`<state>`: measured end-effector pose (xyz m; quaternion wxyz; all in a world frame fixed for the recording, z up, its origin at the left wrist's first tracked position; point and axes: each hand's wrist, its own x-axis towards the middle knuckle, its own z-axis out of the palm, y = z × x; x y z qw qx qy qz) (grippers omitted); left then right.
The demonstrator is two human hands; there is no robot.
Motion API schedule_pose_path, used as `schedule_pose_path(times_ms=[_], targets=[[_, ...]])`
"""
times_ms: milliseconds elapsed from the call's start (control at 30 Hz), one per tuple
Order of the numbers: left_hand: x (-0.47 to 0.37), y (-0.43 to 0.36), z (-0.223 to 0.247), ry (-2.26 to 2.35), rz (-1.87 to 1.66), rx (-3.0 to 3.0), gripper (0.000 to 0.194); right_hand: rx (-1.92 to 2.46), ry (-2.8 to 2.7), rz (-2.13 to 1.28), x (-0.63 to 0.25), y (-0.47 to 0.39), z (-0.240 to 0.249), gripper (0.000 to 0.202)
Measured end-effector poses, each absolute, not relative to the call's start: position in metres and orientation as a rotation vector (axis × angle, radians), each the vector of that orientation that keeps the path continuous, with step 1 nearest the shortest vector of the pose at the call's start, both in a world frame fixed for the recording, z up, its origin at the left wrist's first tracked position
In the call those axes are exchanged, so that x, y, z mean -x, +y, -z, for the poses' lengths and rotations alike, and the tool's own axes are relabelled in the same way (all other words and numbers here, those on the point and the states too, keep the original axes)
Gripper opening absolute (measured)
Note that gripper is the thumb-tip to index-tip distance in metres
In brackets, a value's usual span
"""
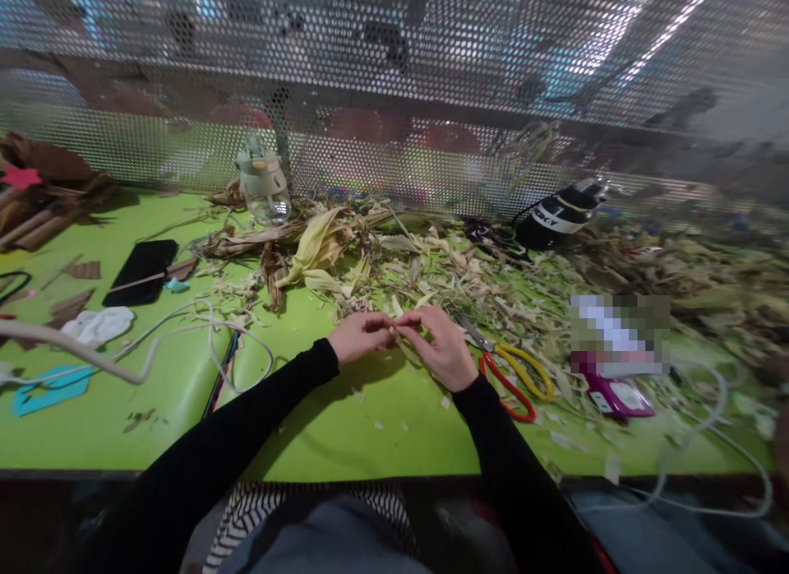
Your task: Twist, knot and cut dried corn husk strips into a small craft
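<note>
My left hand (363,336) and my right hand (436,344) meet above the green table, fingertips pinched together. Between them is a small pale strip of corn husk (394,330), mostly covered by the fingers. Right of my right hand lies a pair of scissors (523,368) with one yellow and one red handle, its blades pointing into the husk scraps. Beyond the hands rests a larger bunch of yellowish corn husk (319,243), among dry leaves and shredded pieces (444,266).
A clear bottle (264,187) stands by the perforated metal screen (382,72); a black bottle (558,216) leans farther right. On the left lie a phone (140,271), a white cable (148,354) and a blue paper piece (53,389). A purple device (616,393) sits right.
</note>
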<state>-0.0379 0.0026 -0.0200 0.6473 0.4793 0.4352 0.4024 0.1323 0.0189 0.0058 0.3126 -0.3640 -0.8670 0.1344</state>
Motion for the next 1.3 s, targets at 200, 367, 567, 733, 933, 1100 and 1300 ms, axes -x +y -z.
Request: schedule_pose_path(times_ms=[200,367,567,733,933,1100,1300], targets=[[0.040,0.006,0.017,1.009,-0.952,-0.946,0.013,0.976,-2.254,-0.240,-0.137,0.022,-0.009,0.014],[0.038,0.004,0.014,0.983,-0.950,-0.872,0.014,0.957,-2.275,-0.263,-0.139,0.023,-0.009,0.014],[0.038,0.004,0.015,0.960,-0.979,-0.794,0.014,0.997,-2.280,-0.202,-0.142,0.025,-0.010,0.016],[0.039,0.002,0.016,0.929,-0.945,-0.849,0.015,0.998,-2.305,-0.191,-0.142,0.025,-0.011,0.017],[0.039,0.002,0.026,0.917,-0.875,-1.197,0.013,0.925,-2.424,-0.173,-0.138,0.021,-0.008,0.018],[0.038,0.004,0.027,0.901,-0.973,-1.120,0.015,0.956,-2.233,-0.136,-0.141,0.023,-0.007,0.017],[0.034,0.002,0.020,0.926,-0.979,-1.019,0.013,0.958,-2.128,-0.379,-0.139,0.023,-0.006,0.010]])
